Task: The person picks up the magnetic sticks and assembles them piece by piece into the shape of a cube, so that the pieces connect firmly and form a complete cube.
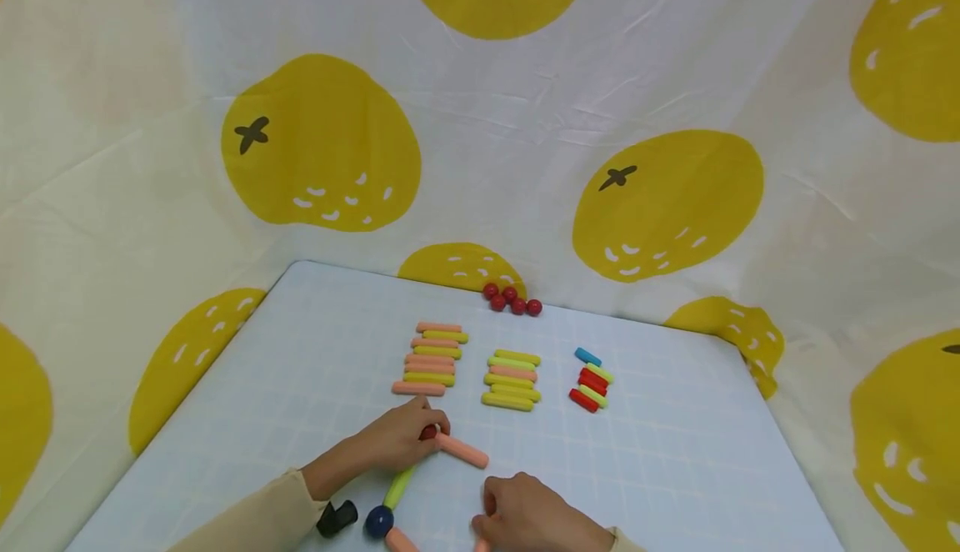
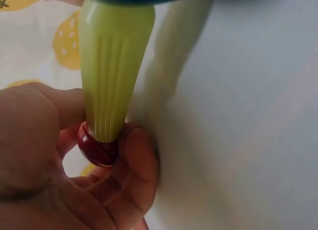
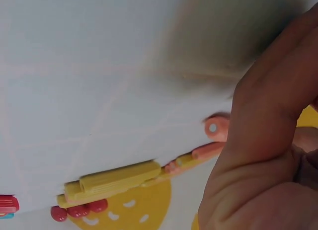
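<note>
My left hand [image 1: 405, 435] pinches a dark red ball [image 2: 95, 149] between thumb and curled fingers. A yellow-green stick [image 2: 115, 66] runs from this ball to a large dark blue ball [image 1: 379, 522]. Also at the red ball, a salmon stick [image 1: 463, 451] points out to the right; its free end shows a round metal tip. Another salmon stick [image 1: 401, 540] leads from the blue ball out of the head view. With curled fingers my right hand [image 1: 528, 514] grips a salmon stick [image 1: 482, 546], mostly covered by the hand and cut off by the frame's edge.
Farther back lie a row of salmon and yellow sticks [image 1: 429, 366], a second row of mostly yellow sticks [image 1: 512, 385], and short red and light-green sticks [image 1: 592, 385] with a blue one [image 1: 588, 357]. Several red balls [image 1: 517, 306] sit at the table's back edge, before a fruit-patterned curtain [image 1: 495, 135].
</note>
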A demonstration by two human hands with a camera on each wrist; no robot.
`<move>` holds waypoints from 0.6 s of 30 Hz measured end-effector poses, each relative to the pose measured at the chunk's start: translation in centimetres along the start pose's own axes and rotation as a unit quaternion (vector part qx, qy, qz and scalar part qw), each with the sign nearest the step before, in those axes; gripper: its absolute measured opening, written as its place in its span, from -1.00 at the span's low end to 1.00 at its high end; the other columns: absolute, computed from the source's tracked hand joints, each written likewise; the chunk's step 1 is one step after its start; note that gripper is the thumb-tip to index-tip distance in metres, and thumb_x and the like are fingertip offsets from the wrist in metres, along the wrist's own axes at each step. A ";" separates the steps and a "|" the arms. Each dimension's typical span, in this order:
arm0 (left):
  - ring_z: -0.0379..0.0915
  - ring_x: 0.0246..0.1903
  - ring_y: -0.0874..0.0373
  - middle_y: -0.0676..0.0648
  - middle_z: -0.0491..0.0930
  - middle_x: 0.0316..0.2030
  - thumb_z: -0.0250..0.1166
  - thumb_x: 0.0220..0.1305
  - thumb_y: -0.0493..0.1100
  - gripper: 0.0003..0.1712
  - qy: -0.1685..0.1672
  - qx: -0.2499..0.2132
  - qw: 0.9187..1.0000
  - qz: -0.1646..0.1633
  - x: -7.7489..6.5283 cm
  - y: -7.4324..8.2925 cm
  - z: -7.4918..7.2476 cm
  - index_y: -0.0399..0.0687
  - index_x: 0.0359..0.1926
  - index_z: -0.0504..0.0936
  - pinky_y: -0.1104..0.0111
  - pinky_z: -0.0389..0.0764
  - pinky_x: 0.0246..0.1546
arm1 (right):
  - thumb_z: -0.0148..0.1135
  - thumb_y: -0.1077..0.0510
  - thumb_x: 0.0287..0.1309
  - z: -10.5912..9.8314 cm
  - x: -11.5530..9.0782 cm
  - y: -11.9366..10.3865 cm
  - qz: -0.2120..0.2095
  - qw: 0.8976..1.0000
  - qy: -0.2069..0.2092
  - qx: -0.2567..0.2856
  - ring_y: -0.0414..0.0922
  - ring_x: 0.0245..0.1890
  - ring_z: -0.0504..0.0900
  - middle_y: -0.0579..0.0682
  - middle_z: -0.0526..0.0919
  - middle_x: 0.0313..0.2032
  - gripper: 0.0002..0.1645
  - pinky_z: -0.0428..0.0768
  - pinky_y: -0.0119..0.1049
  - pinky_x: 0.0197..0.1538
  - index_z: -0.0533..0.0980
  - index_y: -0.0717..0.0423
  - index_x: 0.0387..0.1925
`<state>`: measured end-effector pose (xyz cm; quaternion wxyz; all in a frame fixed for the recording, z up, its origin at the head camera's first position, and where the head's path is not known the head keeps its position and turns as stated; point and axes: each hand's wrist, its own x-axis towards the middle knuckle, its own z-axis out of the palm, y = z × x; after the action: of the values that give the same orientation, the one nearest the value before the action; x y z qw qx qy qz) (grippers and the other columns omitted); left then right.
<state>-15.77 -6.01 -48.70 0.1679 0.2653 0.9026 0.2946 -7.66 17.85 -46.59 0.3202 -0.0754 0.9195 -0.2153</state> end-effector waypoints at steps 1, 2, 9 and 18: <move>0.27 -0.45 0.24 0.08 0.36 -0.29 0.36 0.36 -0.08 -0.88 0.002 -0.001 1.000 -0.002 -0.1 0.0 0.0 0.26 -0.11 0.68 0.43 0.29 -0.46 | 0.33 -0.09 0.19 0.1 0.2 0.0 -0.005 1.000 0.005 -0.002 -0.17 -0.55 0.46 -0.12 0.55 -0.59 -0.77 0.40 -0.27 -0.44 0.53 -0.11 -0.46; 0.28 -0.44 0.24 0.08 0.36 -0.29 0.35 0.36 -0.07 -0.88 0.003 -0.001 1.000 -0.005 -0.2 0.0 0.0 0.26 -0.12 0.67 0.43 0.29 -0.46 | 0.32 -0.07 0.20 0.0 0.3 -0.1 -0.010 1.000 0.009 -0.006 -0.17 -0.56 0.45 -0.12 0.54 -0.59 -0.78 0.39 -0.28 -0.46 0.52 -0.11 -0.47; 0.33 -0.40 0.18 0.04 0.41 -0.25 0.36 0.34 -0.08 -0.89 0.018 -0.007 0.999 -0.039 -0.8 -0.2 0.1 0.24 -0.13 0.67 0.36 0.34 -0.41 | 0.28 0.05 0.19 -0.6 1.5 -0.3 -0.049 0.997 0.036 -0.048 -0.22 -0.60 0.44 -0.15 0.50 -0.61 -0.82 0.42 -0.33 -0.50 0.48 -0.09 -0.49; 0.36 -0.40 0.14 -0.02 0.42 -0.28 0.33 0.35 -0.12 -0.88 0.038 -0.042 0.995 -0.084 -1.0 -0.2 0.3 0.18 -0.12 0.64 0.37 0.37 -0.47 | 0.29 0.10 0.17 -2.6 4.3 -0.2 -0.036 0.997 0.067 -0.027 -0.17 -0.61 0.45 -0.08 0.52 -0.59 -0.87 0.36 -0.33 -0.54 0.49 0.00 -0.41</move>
<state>-14.94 -6.55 -48.87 0.1686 0.1704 0.9142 0.3269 -12.70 17.40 -47.05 0.2476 -0.1023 0.9410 -0.2068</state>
